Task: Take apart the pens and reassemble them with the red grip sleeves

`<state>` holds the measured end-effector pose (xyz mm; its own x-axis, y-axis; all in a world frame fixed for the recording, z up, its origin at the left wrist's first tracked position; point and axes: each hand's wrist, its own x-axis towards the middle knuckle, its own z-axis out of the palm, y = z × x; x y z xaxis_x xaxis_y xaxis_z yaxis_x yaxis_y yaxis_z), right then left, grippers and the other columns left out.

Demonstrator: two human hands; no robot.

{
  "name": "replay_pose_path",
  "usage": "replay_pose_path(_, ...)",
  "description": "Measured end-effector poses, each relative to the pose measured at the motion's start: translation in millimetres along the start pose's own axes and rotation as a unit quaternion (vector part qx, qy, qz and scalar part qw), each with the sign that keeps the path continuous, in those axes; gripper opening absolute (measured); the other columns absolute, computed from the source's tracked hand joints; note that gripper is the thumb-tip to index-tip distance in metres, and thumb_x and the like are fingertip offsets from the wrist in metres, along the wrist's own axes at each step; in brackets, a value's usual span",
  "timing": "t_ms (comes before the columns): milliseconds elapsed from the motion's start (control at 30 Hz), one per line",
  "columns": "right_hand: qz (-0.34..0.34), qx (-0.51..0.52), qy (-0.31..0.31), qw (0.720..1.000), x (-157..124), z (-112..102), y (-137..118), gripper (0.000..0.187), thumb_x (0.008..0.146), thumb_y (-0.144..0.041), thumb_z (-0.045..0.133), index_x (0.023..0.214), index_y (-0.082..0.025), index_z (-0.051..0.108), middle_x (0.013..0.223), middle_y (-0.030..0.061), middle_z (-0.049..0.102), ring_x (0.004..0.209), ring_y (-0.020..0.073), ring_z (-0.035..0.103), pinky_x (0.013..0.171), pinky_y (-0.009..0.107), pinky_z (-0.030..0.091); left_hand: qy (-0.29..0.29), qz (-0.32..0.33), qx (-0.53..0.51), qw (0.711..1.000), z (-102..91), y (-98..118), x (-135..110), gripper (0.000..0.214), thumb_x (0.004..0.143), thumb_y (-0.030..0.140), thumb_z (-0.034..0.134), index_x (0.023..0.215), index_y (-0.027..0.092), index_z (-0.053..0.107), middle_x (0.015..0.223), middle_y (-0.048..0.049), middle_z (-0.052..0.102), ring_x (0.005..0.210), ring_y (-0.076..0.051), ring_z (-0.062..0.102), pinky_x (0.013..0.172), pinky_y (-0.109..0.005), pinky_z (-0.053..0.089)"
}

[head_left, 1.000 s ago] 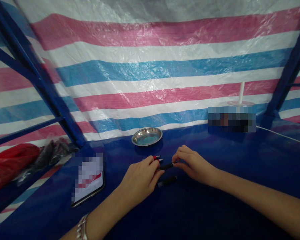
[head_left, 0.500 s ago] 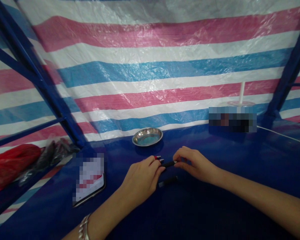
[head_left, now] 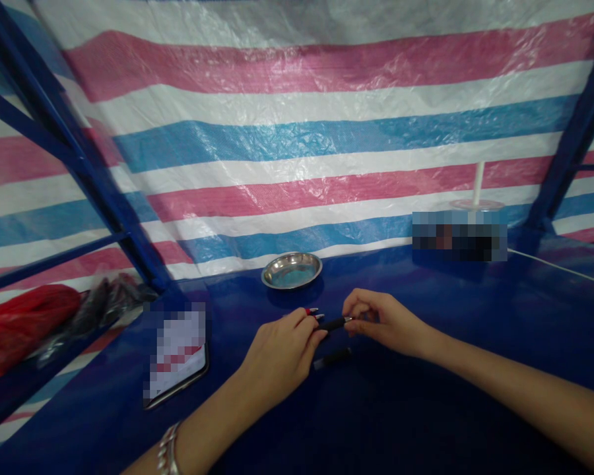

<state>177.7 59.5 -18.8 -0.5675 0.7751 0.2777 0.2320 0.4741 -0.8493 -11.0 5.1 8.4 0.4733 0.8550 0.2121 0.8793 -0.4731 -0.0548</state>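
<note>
My left hand (head_left: 286, 349) is closed round a black pen (head_left: 332, 324) and steadies its barrel just above the blue table. At the pen's silver tip, the thumb and fingers of my right hand (head_left: 376, 315) are pinched together. Two more pen tips, a red pen's (head_left: 311, 311) and a silver one (head_left: 319, 317), stick out past my left fingers; the rest of those pens is hidden by the hand. A dark pen part with a clear end (head_left: 332, 358) lies on the table just nearer than the black pen.
Beyond my hands, a shallow metal dish (head_left: 292, 272) stands near the striped sheet (head_left: 327, 158). A phone (head_left: 178, 363) lies at the left. A blurred-out cup with a straw (head_left: 479, 188) is at the back right, and a red plastic bag (head_left: 24, 323) is at the far left.
My right fingers have shifted slightly at the pen's tip, and more of the silver tip shows. My left hand has stayed in place on the barrel.
</note>
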Motion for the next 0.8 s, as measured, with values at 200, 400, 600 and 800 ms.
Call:
replay_pose_path(200,0.001,0.097,-0.038,0.995,0.5,1.3,-0.6,0.014,0.079,-0.03,0.046,0.078,-0.016,0.045,0.06,-0.0014,0.057,0.051,0.0082,0.05,0.052,0.021,0.039,-0.005,0.01,-0.014,1.0,-0.9,1.5,0.0,0.024,0.088,0.025,0.03,0.091,0.015,0.052,0.09,-0.0059,0.055,0.079,-0.017,0.054,0.068,-0.029,0.045)
replay_pose_path(400,-0.029,0.015,0.022,0.999,-0.1,0.0,-3.3,0.008,0.073,-0.022,0.055,0.074,-0.016,0.05,0.062,-0.0029,0.054,0.055,0.0075,0.047,0.05,0.019,0.035,-0.003,-0.002,-0.029,1.0,1.0,0.0,-0.3,0.026,0.088,0.024,0.028,0.091,0.015,0.053,0.09,-0.0066,0.055,0.079,-0.018,0.054,0.069,-0.03,0.044)
replay_pose_path(600,-0.105,-0.162,0.058,0.979,-4.6,-4.2,-8.1,0.005,0.074,-0.016,0.054,0.078,-0.017,0.055,0.067,-0.0019,0.052,0.058,0.0078,0.046,0.051,0.019,0.035,0.011,-0.023,-0.138,0.99,0.1,-2.8,3.4,0.033,0.089,0.026,0.026,0.072,0.015,0.053,0.074,-0.0028,0.057,0.07,-0.015,0.053,0.064,-0.025,0.04)
replay_pose_path(800,-0.189,-0.252,0.075,0.946,-5.7,-10.2,-9.5,0.005,0.078,-0.015,0.05,0.079,-0.017,0.055,0.072,0.001,0.056,0.069,0.0107,0.049,0.06,0.021,0.038,0.018,-0.046,-0.164,0.985,-1.5,-5.2,5.2,0.036,0.089,0.028,0.027,0.067,0.015,0.052,0.066,-0.0008,0.055,0.063,-0.013,0.052,0.059,-0.023,0.037)
